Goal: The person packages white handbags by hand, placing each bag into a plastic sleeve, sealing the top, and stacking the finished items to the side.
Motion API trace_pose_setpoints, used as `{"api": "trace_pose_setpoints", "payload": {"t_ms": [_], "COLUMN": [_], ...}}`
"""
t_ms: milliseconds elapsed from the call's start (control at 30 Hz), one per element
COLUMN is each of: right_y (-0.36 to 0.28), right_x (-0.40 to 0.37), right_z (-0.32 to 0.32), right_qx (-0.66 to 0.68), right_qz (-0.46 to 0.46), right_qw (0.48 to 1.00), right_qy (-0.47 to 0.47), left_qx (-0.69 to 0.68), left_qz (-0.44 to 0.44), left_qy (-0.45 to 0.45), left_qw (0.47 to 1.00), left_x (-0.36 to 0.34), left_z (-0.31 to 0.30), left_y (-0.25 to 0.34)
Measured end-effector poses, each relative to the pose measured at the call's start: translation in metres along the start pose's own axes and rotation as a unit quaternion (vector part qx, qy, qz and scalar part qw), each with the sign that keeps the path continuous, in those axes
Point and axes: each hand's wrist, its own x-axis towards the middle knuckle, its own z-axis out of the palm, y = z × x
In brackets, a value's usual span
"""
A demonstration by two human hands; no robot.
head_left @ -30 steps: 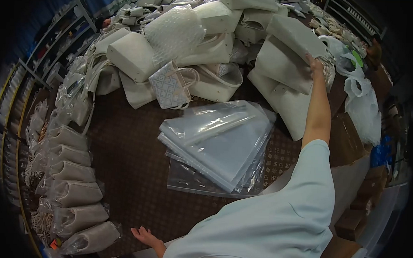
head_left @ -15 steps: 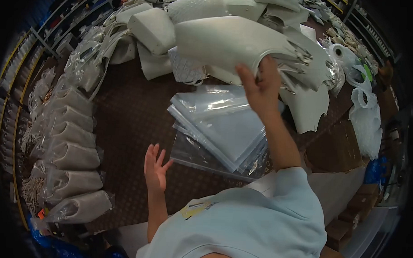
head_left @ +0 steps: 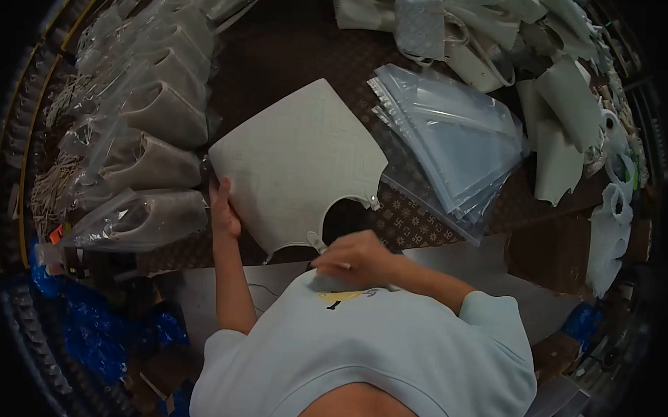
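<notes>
A white handbag (head_left: 299,156) with a faint embossed pattern, a curved cutout and small metal fittings is tilted in front of me, over the table's near edge. My left hand (head_left: 223,210) grips its left side, the fingers pointing up along the edge and partly hidden. Close to my chest, my right hand (head_left: 362,259) is closed by the cutout on a pale strap end of the bag, beside a tab with a clasp (head_left: 316,242). What lies inside its curled fingers is mostly hidden.
To the left, several bags in clear plastic (head_left: 163,162) stand in a row. Flat clear plastic sleeves (head_left: 454,139) are stacked to the right. Behind them are more white bags (head_left: 566,99) and a small patterned pouch (head_left: 420,29). A cardboard box (head_left: 546,249) stands at lower right.
The white handbag has come from the pile at the back toward my body. My left hand, open before, has taken its side; my right hand has moved down to the cutout. The view has turned downward.
</notes>
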Motion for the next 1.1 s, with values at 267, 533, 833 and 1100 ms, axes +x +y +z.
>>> {"api": "trace_pose_setpoints", "payload": {"t_ms": [267, 533, 833, 1100], "right_y": [0.221, 0.136, 0.229, 0.263], "right_x": [0.054, -0.059, -0.059, -0.039], "right_z": [-0.058, -0.047, -0.202, -0.183], "right_qx": [-0.079, 0.083, -0.364, -0.417], "right_qz": [0.350, 0.476, 0.344, 0.438], "right_qw": [0.893, 0.845, 0.802, 0.777], "right_qy": [0.271, 0.231, 0.326, 0.173], "left_qx": [0.144, 0.287, 0.402, 0.506], "left_qz": [-0.108, -0.086, -0.056, 0.052], "left_qy": [0.025, -0.066, -0.030, 0.104], "left_qw": [0.983, 0.952, 0.913, 0.854], "left_x": [0.047, 0.020, 0.021, 0.007], "left_z": [-0.049, 0.010, 0.041, 0.046], "left_y": [-0.060, -0.038, -0.075, -0.091]}}
